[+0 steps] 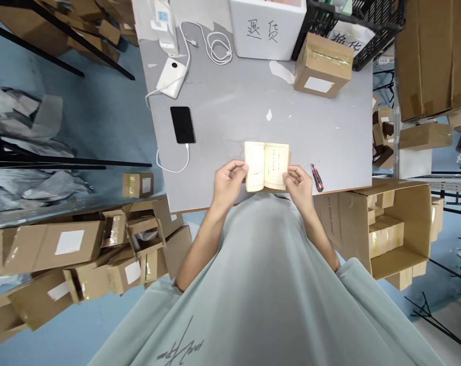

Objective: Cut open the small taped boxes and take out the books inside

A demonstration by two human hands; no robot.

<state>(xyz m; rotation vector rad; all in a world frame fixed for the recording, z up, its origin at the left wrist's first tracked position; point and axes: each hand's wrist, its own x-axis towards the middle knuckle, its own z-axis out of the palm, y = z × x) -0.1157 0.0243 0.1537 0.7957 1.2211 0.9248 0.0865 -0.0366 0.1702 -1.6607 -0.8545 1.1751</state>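
A small book [256,165] with yellowed pages lies spread open between my hands, close to the table's front edge. Its left outer edge is pinched by my left hand [229,182], thumb on the page. On the opposite side my right hand [299,185] grips the right page edge the same way. Printed vertical characters show on the right page; the text is too small to read. Just right of my right hand lies a red and black utility knife [317,178] on the grey table [230,114].
A black phone [183,125], a white power bank [172,77] and white cables [218,48] lie on the left. At the back stand a white bin [268,30], a taped carton [323,65] and a black crate [386,25]. Cardboard boxes [400,229] flank the table.
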